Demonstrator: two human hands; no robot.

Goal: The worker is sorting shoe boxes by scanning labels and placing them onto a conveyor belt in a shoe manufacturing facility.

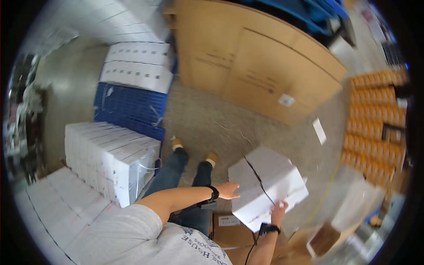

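In front of me, to the right, is a white cardboard box [260,176] with a black strap [256,173] running across its top. My left hand [228,190] is at the box's left side, its fingers stretched toward the white surface; whether they touch it I cannot tell. At the near edge, the fingers of my right hand [279,209] are curled at the end of the strap, against the box. Beneath the white box, a brown carton [232,234] with a white label partly shows. A black band sits on each wrist.
White boxes [110,154] stand in rows at left, beside a blue pallet [128,106]. A large brown carton [247,57] stands ahead. Orange-and-white boxes [373,123] are stacked at right. An open brown box [324,240] is at lower right. A white sheet [319,131] lies on the floor.
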